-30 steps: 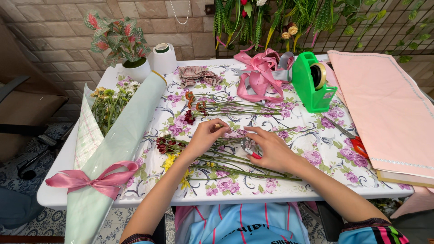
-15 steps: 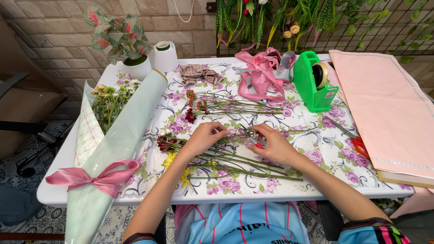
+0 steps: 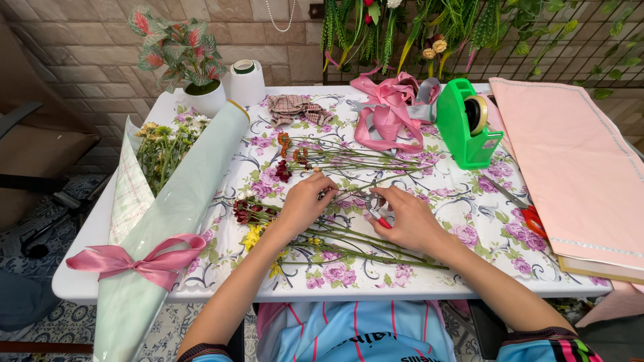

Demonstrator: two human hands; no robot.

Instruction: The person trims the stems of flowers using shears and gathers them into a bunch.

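My left hand point(image 3: 303, 203) rests on the floral tablecloth point(image 3: 469, 201), its fingers pinched on a thin green flower stem point(image 3: 349, 184). My right hand point(image 3: 408, 220) is just to its right, closed around what looks like small snips point(image 3: 376, 204) with metal and red parts, held against the same stem. Loose cut flowers lie under and around both hands: dark red ones point(image 3: 245, 209), yellow ones point(image 3: 253, 236), and a far bunch with long stems point(image 3: 335, 157).
A wrapped bouquet point(image 3: 174, 214) with a pink bow point(image 3: 144, 258) lies at the left. Behind are a potted plant point(image 3: 188, 60), a white roll point(image 3: 246, 80), a checked cloth point(image 3: 295, 107), pink ribbon point(image 3: 389, 110) and a green tape dispenser point(image 3: 466, 124). Pink paper point(image 3: 577, 161) and red scissors point(image 3: 533, 218) lie right.
Both hands have shifted slightly away from me along the stems and drawn closer together. My right hand has curled tighter around the small tool.
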